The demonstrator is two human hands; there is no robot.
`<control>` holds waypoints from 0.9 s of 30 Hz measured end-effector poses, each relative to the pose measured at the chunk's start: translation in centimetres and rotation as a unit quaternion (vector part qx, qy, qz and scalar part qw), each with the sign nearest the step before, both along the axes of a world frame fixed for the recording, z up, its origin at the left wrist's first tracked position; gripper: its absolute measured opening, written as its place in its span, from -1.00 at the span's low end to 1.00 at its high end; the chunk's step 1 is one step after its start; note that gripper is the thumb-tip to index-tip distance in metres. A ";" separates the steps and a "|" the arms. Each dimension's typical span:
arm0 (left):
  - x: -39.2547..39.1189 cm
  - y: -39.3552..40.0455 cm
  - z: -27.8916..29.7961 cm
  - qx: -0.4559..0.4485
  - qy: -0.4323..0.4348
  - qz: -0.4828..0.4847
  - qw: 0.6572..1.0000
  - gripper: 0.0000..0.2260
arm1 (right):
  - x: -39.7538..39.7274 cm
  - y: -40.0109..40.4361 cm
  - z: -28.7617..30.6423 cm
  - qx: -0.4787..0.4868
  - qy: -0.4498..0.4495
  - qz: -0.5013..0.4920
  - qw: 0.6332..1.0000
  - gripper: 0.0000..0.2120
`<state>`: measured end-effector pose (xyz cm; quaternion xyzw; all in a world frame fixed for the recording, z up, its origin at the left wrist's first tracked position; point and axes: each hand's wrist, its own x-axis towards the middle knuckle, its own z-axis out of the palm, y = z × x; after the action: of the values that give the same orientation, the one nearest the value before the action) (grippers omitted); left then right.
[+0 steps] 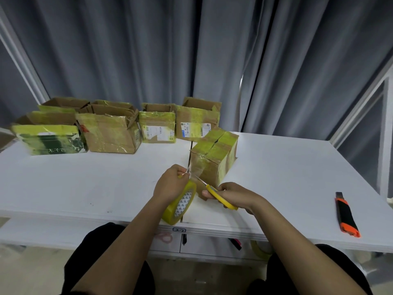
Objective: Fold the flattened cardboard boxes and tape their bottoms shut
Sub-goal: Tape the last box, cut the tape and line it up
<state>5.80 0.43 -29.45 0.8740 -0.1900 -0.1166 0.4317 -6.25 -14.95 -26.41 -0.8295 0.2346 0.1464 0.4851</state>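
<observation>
A small cardboard box (pixel 214 158) stands upside down on the white table (pixel 85 184), its bottom flaps covered in yellowish tape. A strip of clear tape runs from the box's near side to my left hand (pixel 171 184), which pinches the strip and holds the yellow tape roll (pixel 180 204). My right hand (pixel 231 195) grips yellow-handled scissors (pixel 221 196), whose blades reach up to the stretched strip close to my left fingers.
Several taped, open-topped boxes (pixel 110 133) stand in a row at the table's back left. An orange and black utility knife (pixel 346 216) lies near the right front edge. Grey curtains hang behind. More tape and tools sit on a shelf under the table.
</observation>
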 end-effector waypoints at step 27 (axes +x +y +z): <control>-0.2 0.0 0.1 -0.031 0.015 -0.004 0.999 -0.73 | 1.2 -1.8 -1.1 0.026 -0.051 0.014 0.998 -0.57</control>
<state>5.64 0.43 -29.38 0.8577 -0.1906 -0.1255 0.4606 -5.03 -16.76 -27.53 -0.8264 0.1940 0.1172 0.5155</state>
